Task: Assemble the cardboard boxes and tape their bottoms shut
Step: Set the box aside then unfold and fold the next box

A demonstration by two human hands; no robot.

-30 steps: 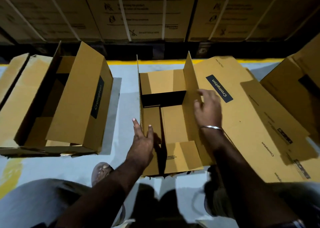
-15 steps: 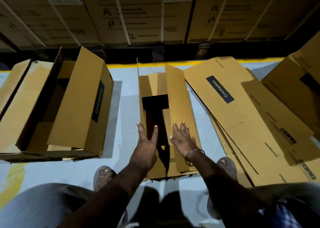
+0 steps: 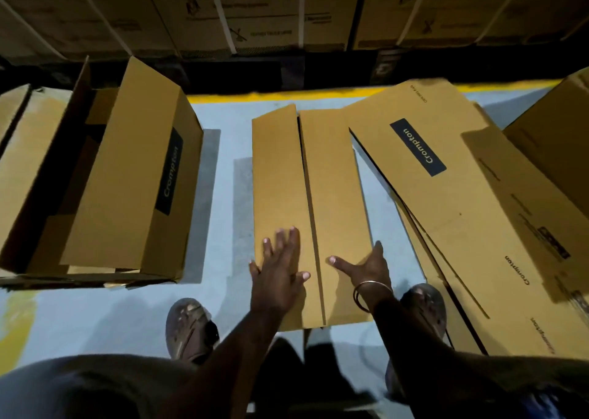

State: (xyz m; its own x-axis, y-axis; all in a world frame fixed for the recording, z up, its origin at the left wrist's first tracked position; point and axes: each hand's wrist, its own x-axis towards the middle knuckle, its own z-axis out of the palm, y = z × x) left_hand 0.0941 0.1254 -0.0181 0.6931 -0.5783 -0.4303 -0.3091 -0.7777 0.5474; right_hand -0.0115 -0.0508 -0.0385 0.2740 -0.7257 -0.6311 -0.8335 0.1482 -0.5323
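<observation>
— What has changed on the plain brown cardboard box (image 3: 306,202) in the middle of the pale floor (image 3: 220,176)?

— A moment ago its two long bottom flaps stood open; now both lie folded flat, meeting along a centre seam.

— And the hands?

— The left hand (image 3: 279,270) presses the left flap with straight, spread fingers; the right hand (image 3: 366,267) rests open on the right flap. Taping looks next, I judge.

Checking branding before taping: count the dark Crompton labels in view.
2. One on the side of the standing box at left; one on the flattened cardboard at right. Others may be hidden underneath or face down.
</observation>
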